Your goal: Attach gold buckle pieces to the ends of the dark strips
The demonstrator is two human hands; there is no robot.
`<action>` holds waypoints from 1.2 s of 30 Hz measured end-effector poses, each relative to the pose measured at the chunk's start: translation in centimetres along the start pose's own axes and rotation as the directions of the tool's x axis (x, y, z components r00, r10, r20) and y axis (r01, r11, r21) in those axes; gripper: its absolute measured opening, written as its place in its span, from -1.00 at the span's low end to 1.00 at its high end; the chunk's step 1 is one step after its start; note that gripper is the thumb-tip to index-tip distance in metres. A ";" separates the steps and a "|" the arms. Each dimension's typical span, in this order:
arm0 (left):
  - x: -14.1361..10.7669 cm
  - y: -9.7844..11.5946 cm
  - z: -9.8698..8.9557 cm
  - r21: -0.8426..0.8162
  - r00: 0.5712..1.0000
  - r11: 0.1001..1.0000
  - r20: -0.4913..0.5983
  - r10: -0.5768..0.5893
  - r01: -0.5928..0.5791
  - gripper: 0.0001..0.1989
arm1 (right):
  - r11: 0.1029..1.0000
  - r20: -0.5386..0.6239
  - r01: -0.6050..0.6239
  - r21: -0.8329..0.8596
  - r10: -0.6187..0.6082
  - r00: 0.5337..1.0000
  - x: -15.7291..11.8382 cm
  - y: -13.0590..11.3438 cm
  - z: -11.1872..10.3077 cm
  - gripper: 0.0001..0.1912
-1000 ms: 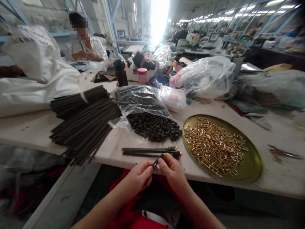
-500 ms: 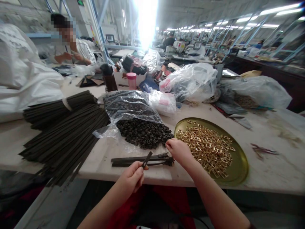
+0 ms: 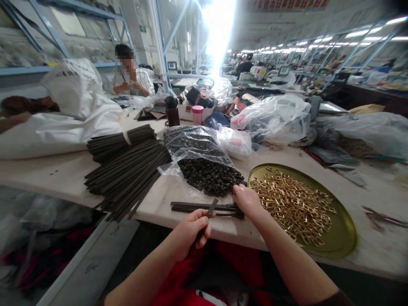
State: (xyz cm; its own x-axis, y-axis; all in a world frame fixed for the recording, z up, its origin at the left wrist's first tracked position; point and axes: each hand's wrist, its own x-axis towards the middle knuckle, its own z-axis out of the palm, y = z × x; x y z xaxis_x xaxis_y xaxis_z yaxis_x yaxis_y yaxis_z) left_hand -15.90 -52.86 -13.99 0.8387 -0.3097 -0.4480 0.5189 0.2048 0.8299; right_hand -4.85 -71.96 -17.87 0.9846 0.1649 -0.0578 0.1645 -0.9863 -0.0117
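My left hand (image 3: 194, 229) is closed on a dark strip (image 3: 212, 206) whose end sticks up past the fingers, near the table's front edge. My right hand (image 3: 247, 199) is closed at the right edge of a pile of small black loops (image 3: 210, 176); what its fingertips hold, if anything, is hidden. Between and behind the hands lie several finished-looking dark straps (image 3: 188, 207). To the right, gold rectangular buckles (image 3: 293, 204) are heaped on an oval gold tray (image 3: 346, 236). A fanned bundle of dark strips (image 3: 124, 170) lies on the left.
Behind the loops are a clear plastic bag (image 3: 194, 140), a dark bottle (image 3: 172, 111) and a pink-lidded jar (image 3: 197, 114). Pliers-like tools (image 3: 385, 217) lie far right. White sacks (image 3: 79, 123) stand at the left; another person (image 3: 132, 78) sits beyond them.
The view has swung left, so things appear shifted right. Both hands keep nearly the same places over the table, the left still gripping the strip and the right still at the loops.
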 end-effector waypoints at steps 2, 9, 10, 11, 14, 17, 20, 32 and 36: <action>-0.2 -0.1 -0.1 -0.050 1.000 0.999 0.017 -0.001 0.002 -0.76 | 0.999 -0.020 0.015 0.035 -0.014 1.000 -0.3 0.4 -0.2 -0.82; -0.2 -0.4 -0.4 -0.126 0.998 0.990 0.035 -0.054 0.057 -0.77 | 0.961 -0.089 0.043 0.273 -0.020 0.996 -1.7 1.0 -0.8 -0.88; -0.1 -0.4 -0.4 -0.123 0.998 0.991 0.031 -0.058 0.061 -0.76 | 0.918 -0.096 0.056 0.392 -0.020 0.995 -2.1 0.7 -1.0 -0.88; 0.0 -0.5 -0.5 -0.120 0.998 0.991 0.026 -0.062 0.065 -0.75 | 0.834 -0.096 0.071 0.547 -0.022 0.995 -2.6 0.4 -1.1 -0.87; 0.3 -0.7 -0.5 -0.112 0.998 0.991 0.024 -0.065 0.067 -0.70 | 0.343 -0.034 0.048 0.938 -0.046 0.998 -4.5 -1.1 -1.4 -0.76; 0.5 -0.7 -0.3 0.021 1.000 1.000 0.011 -0.016 0.015 -0.67 | 0.039 0.074 -0.071 0.997 -0.066 0.995 -6.3 -2.4 -1.4 -0.65; 0.3 -0.2 -0.1 0.433 0.971 0.879 -0.030 0.236 -0.200 -0.64 | -0.114 0.152 -0.155 0.981 -0.035 0.988 -7.6 -3.1 -1.0 -0.67; 1.8 -0.2 0.4 0.588 0.979 0.786 0.051 0.198 -0.189 -0.68 | -0.263 0.289 -0.260 0.929 0.078 0.954 -8.8 -2.9 1.3 -0.62; 1.9 0.2 0.8 0.375 0.991 0.922 0.057 -0.125 0.094 -0.73 | -0.225 0.294 -0.271 0.936 0.072 0.953 -8.7 -3.1 1.1 -0.62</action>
State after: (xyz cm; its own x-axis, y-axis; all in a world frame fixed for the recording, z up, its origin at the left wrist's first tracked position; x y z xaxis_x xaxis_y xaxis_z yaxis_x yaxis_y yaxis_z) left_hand -14.36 -54.10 -14.41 0.7567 -0.3852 -0.5283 0.4959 -0.1885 0.8477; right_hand -13.97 -70.34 -18.47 0.9331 0.0867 -0.3489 -0.3592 0.1789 -0.9160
